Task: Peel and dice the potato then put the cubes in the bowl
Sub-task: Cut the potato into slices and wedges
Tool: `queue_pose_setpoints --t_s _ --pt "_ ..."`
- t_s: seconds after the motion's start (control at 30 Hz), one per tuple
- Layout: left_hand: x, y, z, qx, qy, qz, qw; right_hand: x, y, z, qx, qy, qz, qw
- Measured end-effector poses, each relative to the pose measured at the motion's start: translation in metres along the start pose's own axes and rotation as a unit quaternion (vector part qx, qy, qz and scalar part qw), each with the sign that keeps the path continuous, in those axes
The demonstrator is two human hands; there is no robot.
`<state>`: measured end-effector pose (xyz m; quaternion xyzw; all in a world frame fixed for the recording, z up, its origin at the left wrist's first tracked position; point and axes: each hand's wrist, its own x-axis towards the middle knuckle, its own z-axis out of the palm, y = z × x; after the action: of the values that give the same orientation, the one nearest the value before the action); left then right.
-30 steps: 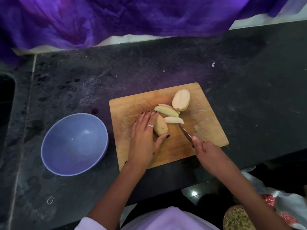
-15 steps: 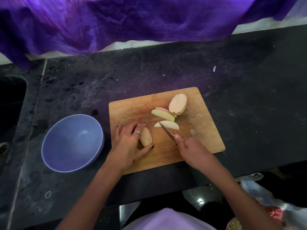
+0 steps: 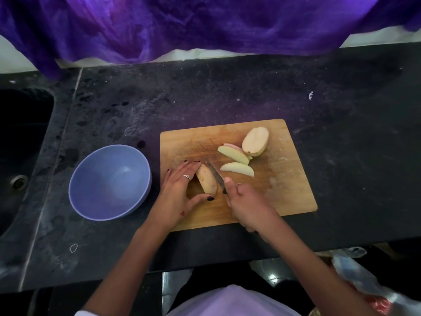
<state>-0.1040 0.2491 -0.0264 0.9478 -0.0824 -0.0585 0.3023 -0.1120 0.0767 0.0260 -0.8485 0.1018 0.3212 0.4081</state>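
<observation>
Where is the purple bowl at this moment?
In the head view the purple bowl stands on the dark counter, just left of the wooden cutting board, with the sink further to its left.

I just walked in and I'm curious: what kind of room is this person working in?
Most likely a home kitchen: a dark stone counter with a sink set into it, and a wooden cutting board where potato pieces are being cut.

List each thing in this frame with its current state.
Bowl: empty, beside board.
Potato piece: unpeeled, held by left hand.
Knife: gripped by right hand, blade against the piece.
Wedges: cut, loose.
Potato half: uncut.
Cutting board: flat on counter.
</observation>
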Motion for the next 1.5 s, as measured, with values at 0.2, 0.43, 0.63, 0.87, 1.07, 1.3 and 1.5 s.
queue_pose_setpoints --t_s 0.2,0.43,0.63,0.87,1.07,1.3,1.5 --pt "0.000 0.000 0.001 0.005 0.000 0.000 1.000 0.014 -0.009 0.010 -0.039 0.032 -0.012 0.999" --pt "0.001 0.001 0.005 -0.002 0.009 0.002 1.000 0.020 -0.009 0.015 -0.061 0.045 0.002 0.997" --pt "0.000 -0.004 0.011 -0.020 0.018 0.010 1.000 0.039 -0.023 0.021 -0.104 0.041 0.036 0.993" --pt "0.000 -0.008 0.016 0.025 0.035 0.012 0.999 0.043 -0.024 0.029 -0.152 0.076 0.041 0.985" --pt "-0.004 -0.002 0.016 0.039 0.046 -0.004 0.998 0.023 -0.006 0.026 -0.161 0.055 0.042 0.985" --pt "0.001 0.000 0.012 0.042 0.025 -0.020 0.999 -0.032 0.046 0.034 -0.195 0.044 0.071 0.977" --pt "0.003 0.001 0.006 0.033 0.014 -0.032 0.999 -0.046 0.048 0.045 -0.275 0.104 0.018 0.956"
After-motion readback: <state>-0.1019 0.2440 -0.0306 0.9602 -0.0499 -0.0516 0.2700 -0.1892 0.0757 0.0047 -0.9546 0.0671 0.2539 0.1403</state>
